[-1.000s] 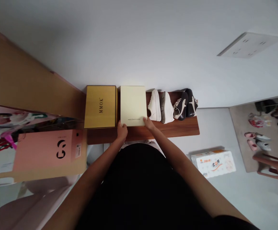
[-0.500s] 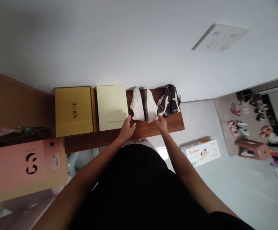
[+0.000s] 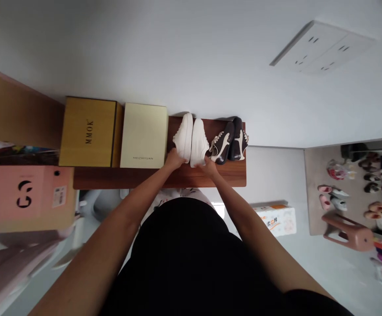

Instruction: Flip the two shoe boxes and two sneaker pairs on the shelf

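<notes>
Even, soft indoor light; no glare. Faint shadows lie behind the white shoes (image 3: 191, 139) at the hands. Wide-angle distortion bends the edges; corners darken and blur slightly.

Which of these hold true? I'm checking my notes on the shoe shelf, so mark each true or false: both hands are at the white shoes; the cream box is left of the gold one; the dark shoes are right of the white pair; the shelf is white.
1. Both the left hand and the right hand are at the white shoes: true.
2. The cream box is left of the gold box: false, it stands to its right.
3. The dark shoes are right of the white pair: true.
4. The shelf is white: false, it is dark brown wood.
</notes>
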A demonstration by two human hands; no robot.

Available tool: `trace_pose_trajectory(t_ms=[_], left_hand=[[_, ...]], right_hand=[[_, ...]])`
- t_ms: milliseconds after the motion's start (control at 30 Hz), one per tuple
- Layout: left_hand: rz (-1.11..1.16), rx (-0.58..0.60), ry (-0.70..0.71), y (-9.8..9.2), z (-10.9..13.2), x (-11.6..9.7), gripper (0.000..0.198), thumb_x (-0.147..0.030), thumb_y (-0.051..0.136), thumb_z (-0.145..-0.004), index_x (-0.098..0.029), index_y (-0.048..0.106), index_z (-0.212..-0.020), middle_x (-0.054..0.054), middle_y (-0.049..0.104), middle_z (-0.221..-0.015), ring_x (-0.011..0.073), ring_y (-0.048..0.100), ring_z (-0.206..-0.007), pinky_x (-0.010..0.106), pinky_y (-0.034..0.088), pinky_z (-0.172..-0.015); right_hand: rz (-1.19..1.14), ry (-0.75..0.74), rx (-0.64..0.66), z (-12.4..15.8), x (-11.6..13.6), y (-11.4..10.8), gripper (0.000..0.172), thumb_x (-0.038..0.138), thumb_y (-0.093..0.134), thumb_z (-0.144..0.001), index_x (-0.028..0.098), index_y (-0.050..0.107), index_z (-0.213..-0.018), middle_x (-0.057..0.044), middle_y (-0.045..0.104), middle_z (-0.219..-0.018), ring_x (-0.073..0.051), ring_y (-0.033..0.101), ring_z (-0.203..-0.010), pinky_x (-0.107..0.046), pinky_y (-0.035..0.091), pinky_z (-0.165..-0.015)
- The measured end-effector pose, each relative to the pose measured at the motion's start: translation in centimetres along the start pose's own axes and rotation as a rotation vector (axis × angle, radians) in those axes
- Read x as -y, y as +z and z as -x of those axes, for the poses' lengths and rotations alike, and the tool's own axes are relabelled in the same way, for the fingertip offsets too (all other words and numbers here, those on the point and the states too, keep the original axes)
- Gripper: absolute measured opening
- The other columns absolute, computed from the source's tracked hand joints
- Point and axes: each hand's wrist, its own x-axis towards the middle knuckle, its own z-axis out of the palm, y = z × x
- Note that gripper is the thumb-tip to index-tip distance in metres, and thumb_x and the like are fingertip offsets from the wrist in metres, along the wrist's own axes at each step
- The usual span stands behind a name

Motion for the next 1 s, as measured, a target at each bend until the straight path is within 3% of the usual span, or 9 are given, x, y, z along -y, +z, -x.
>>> trace_pose_trajectory(t_ms=[133,267,400,667,1000], left_hand=[[-0.191,-0.036,0.09,-0.7,0.1,-0.9,0.059,-0.03,0.086,-0.072,-0.012,0.06,-0.121,0.021,0.069,-0.126,0.0366,0.064,-0.125,0.038,0.051,-0.102],[-0.324,-0.027,0.166,-1.2,0.6,-2.5,0.052,-0.028,0.08,-0.078,-0.011,0.057,-0.122,0.023,0.067,-0.126,0.0371,0.064,-0.125,0.04,0.049,-0.105],[-0.397,-0.041,0.188,-0.7,1.1,-3.5,0.043,-0.022,0.072,-0.083,-0.01,0.055,-0.121,0.024,0.067,-0.125,0.0362,0.064,-0.123,0.041,0.048,-0.106],[-0.232,-0.14,0.172,1.7,1.1,-3.8,0.025,-0.018,0.056,-0.092,-0.007,0.059,-0.115,0.024,0.066,-0.119,0.0366,0.059,-0.128,0.046,0.04,-0.115],[-0.115,-0.19,0.144,3.1,0.3,-3.5,0.031,-0.019,0.039,-0.099,-0.005,0.059,-0.117,0.026,0.065,-0.119,0.036,0.055,-0.132,0.049,0.037,-0.117]], right_hand=[[0.045,-0.024,0.077,-0.2,0.8,-1.1,0.031,0.033,0.072,-0.078,0.017,0.069,-0.104,-0.005,0.074,-0.092,-0.024,0.067,-0.088,-0.036,0.055,-0.086],[0.278,-0.051,0.136,-0.6,2.5,-2.2,0.024,0.039,0.072,-0.084,0.021,0.068,-0.1,-0.005,0.074,-0.09,-0.026,0.068,-0.089,-0.035,0.054,-0.084],[0.52,-0.104,0.166,-1.2,4.7,-2.4,0.024,0.041,0.07,-0.089,0.021,0.067,-0.104,-0.011,0.075,-0.101,-0.029,0.07,-0.1,-0.036,0.052,-0.086],[0.663,-0.17,0.239,-2.4,6.5,-1.3,0.023,0.027,0.062,-0.095,0.015,0.067,-0.114,-0.019,0.075,-0.105,-0.031,0.068,-0.105,-0.038,0.05,-0.093],[0.692,-0.219,0.23,-3.0,5.6,0.0,0.024,0.019,0.051,-0.098,0.013,0.068,-0.114,-0.021,0.072,-0.109,-0.034,0.064,-0.107,-0.044,0.046,-0.098]])
